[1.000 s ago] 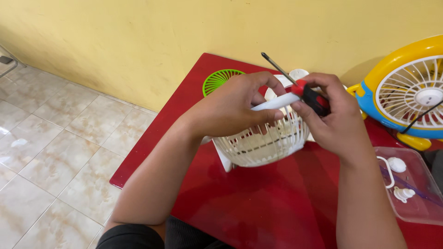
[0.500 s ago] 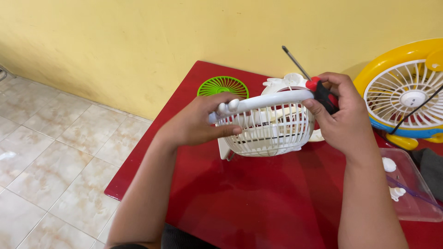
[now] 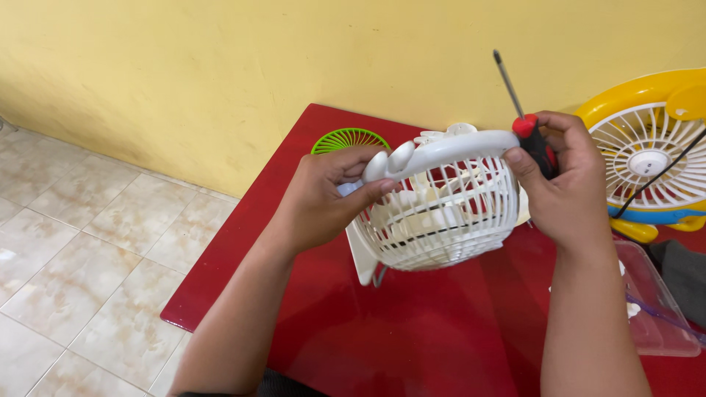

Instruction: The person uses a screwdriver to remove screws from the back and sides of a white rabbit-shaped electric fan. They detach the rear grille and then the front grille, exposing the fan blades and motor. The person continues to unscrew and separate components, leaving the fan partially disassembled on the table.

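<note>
Both hands hold the white fan cage [image 3: 441, 213] up off the red surface [image 3: 412, 323], near centre. Left hand [image 3: 323, 198]: fingers [image 3: 353, 158] wrapped shut round the left end of the cage's white rim, w/ two white knobs poking out just past the knuckles. Right hand [image 3: 566, 184]: closed on the right end of the rim and also pinching the red-and-black screwdriver [image 3: 526, 121], shaft pointing up and away from the cage.

Vs half a sec ago: cage lifted higher and tipped more, open ribs facing the camera; screwdriver swung more upright, so the tool isn't on a screw atm, hands are just turning the cage over.

Around: green grille [image 3: 346, 140] flat at far left, yellow-and-blue fan [image 3: 654, 147] far right, clear tray [image 3: 658, 309] w/ small white bits near right.
</note>
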